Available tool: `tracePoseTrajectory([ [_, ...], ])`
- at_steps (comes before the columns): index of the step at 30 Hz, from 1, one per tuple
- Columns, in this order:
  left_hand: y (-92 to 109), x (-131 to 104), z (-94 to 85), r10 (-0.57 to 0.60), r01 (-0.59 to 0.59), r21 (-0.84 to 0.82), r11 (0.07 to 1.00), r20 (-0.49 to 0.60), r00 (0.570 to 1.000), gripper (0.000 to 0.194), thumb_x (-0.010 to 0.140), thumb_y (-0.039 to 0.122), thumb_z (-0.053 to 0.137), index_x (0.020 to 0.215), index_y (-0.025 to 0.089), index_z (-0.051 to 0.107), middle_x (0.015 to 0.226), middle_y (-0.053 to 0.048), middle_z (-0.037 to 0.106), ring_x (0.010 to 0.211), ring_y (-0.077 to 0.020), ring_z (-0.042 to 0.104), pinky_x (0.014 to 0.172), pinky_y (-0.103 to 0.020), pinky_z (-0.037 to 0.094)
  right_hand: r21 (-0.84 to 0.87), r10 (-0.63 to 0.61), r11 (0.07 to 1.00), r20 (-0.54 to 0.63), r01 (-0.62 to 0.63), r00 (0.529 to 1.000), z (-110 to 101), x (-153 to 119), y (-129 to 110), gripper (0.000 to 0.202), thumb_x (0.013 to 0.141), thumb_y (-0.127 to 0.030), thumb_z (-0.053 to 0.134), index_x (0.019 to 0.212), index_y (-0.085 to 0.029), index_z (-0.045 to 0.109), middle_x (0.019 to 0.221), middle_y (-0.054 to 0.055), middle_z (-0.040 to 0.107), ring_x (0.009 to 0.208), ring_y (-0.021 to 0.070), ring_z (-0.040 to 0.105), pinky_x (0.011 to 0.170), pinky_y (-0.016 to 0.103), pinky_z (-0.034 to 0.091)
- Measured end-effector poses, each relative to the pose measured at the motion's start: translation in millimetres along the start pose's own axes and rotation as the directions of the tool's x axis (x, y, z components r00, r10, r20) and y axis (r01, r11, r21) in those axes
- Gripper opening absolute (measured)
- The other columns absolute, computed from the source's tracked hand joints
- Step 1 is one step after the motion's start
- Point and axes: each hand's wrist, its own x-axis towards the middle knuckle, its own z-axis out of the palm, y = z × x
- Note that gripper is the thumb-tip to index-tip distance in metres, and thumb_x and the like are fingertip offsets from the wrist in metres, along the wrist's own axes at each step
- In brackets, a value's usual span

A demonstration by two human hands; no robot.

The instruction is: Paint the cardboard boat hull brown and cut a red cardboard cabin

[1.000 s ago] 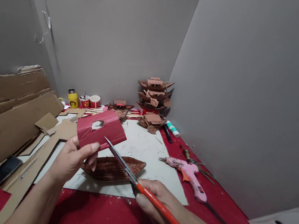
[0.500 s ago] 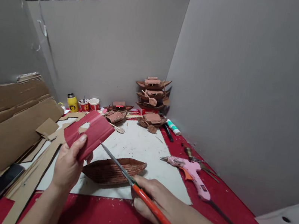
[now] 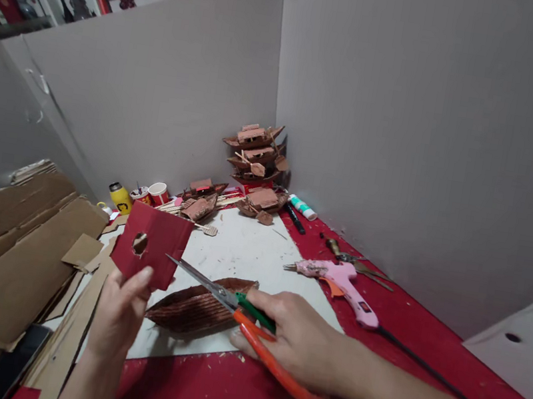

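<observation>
My left hand (image 3: 120, 311) grips the lower edge of a red card piece (image 3: 158, 243), thumb in front. A ragged hole shows in the card's left part. My right hand (image 3: 290, 338) is wrapped round the handles of a pair of scissors (image 3: 221, 293), one orange and one green. The blade tips reach the card's right side; whether they touch it I cannot tell. Beneath the scissors a brown ribbed model boat hull (image 3: 192, 312) lies on a white sheet (image 3: 233, 248), partly covered by the blades.
Finished model boats (image 3: 256, 154) are stacked at the back corner, with more beside them. A pink glue gun (image 3: 344, 283) lies at right near pliers (image 3: 339, 251). Cardboard sheets (image 3: 19, 255) lean at left. A yellow bottle (image 3: 119, 198) and paper cups (image 3: 159, 193) stand behind.
The card has turned from slanted to more upright and faces me flatter. The scissors have swung slightly left and their handles have spread, showing the green one. My view has tilted.
</observation>
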Motion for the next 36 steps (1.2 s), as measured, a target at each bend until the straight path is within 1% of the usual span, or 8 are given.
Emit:
tracePoseTrajectory([
  [4, 24.6, 15.3, -19.9, 0.057, -0.055, -0.111, 0.992, 0.011, 0.998, 0.057, 0.073, 0.033, 0.071, 0.128, 0.027, 0.057, 0.120, -0.008, 0.066, 0.106, -0.0188, 0.063, 0.089, -0.028, 0.052, -0.175, 0.042, 0.983, -0.074, -0.054, 0.996, -13.7, -1.8, 1.5, 0.036, 0.079, -0.056, 0.060, 0.073, -0.020, 0.060, 0.059, 0.000, 0.057, 0.052, 0.0122, 0.043, 0.052, 0.024, 0.028],
  [7, 29.9, 18.7, -26.3, 0.091, -0.092, 0.042, 0.995, 0.036, 0.995, 0.068, 0.069, 0.028, 0.076, 0.133, 0.031, 0.053, 0.118, -0.007, 0.067, 0.104, -0.0190, 0.064, 0.088, -0.027, 0.052, -0.236, 0.039, 0.970, -0.070, -0.054, 0.997, -19.4, -3.8, 2.0, 0.035, 0.079, -0.054, 0.060, 0.079, -0.020, 0.067, 0.064, 0.005, 0.064, 0.057, 0.0161, 0.054, 0.055, 0.025, 0.030],
  [10, 24.9, 16.3, -26.2, -0.003, -0.027, 0.230, 0.973, 0.128, 0.992, 0.077, 0.062, 0.026, 0.082, 0.133, 0.028, 0.053, 0.112, -0.007, 0.070, 0.096, -0.0226, 0.067, 0.081, -0.029, 0.054, -0.244, 0.006, 0.970, -0.046, -0.017, 0.999, -21.0, -5.3, 1.6, 0.032, 0.077, -0.052, 0.063, 0.083, -0.021, 0.069, 0.065, 0.005, 0.067, 0.057, 0.0168, 0.056, 0.055, 0.026, 0.030],
  [13, 19.1, 15.2, -26.8, -0.093, 0.044, 0.303, 0.952, 0.147, 0.985, 0.062, 0.056, 0.028, 0.086, 0.114, 0.022, 0.067, 0.097, -0.008, 0.074, 0.085, -0.0252, 0.069, 0.074, -0.033, 0.056, -0.233, -0.018, 0.972, -0.019, 0.013, 1.000, -20.5, -5.9, 1.1, 0.027, 0.076, -0.049, 0.064, 0.081, -0.022, 0.069, 0.061, 0.002, 0.065, 0.053, 0.0149, 0.052, 0.054, 0.025, 0.028],
  [17, 15.1, 17.4, -29.8, -0.115, 0.080, 0.286, 0.955, 0.108, 0.987, 0.040, 0.051, 0.026, 0.088, 0.087, 0.018, 0.073, 0.080, -0.005, 0.074, 0.069, -0.0203, 0.069, 0.068, -0.031, 0.057, -0.243, -0.025, 0.970, -0.033, 0.016, 0.999, -19.3, -3.8, 2.6, 0.028, 0.076, -0.050, 0.064, 0.080, -0.022, 0.069, 0.060, 0.002, 0.064, 0.052, 0.0144, 0.050, 0.052, 0.025, 0.025],
  [24, 0.7, 9.9, -11.9, -0.013, 0.018, 0.152, 0.988, -0.031, 0.999, 0.040, 0.057, 0.030, 0.085, 0.093, 0.021, 0.071, 0.095, -0.005, 0.076, 0.088, -0.0242, 0.071, 0.081, -0.037, 0.057, -0.239, -0.025, 0.971, -0.067, 0.008, 0.997, -17.6, 2.0, 7.5, 0.043, 0.075, -0.063, 0.061, 0.085, -0.022, 0.069, 0.069, 0.005, 0.070, 0.060, 0.0195, 0.060, 0.054, 0.027, 0.029],
  [29, -7.1, 1.4, 3.4, -0.027, 0.025, -0.023, 0.999, -0.119, 0.992, 0.038, 0.058, 0.022, 0.085, 0.093, 0.021, 0.069, 0.090, -0.002, 0.076, 0.087, -0.0196, 0.071, 0.084, -0.034, 0.056, -0.289, -0.031, 0.957, -0.095, 0.003, 0.995, -13.2, 2.4, 8.7, 0.042, 0.076, -0.063, 0.061, 0.084, -0.022, 0.067, 0.071, 0.006, 0.070, 0.067, 0.0240, 0.065, 0.055, 0.028, 0.029],
  [36, -13.7, -0.1, 7.3, -0.039, 0.029, -0.054, 0.998, -0.193, 0.980, 0.035, 0.057, 0.022, 0.086, 0.088, 0.021, 0.068, 0.084, 0.000, 0.076, 0.078, -0.0171, 0.071, 0.078, -0.031, 0.057, -0.359, -0.041, 0.933, -0.121, -0.005, 0.992, -12.1, 3.0, 7.7, 0.044, 0.078, -0.064, 0.057, 0.085, -0.021, 0.062, 0.073, 0.005, 0.071, 0.069, 0.0261, 0.067, 0.055, 0.029, 0.027],
])
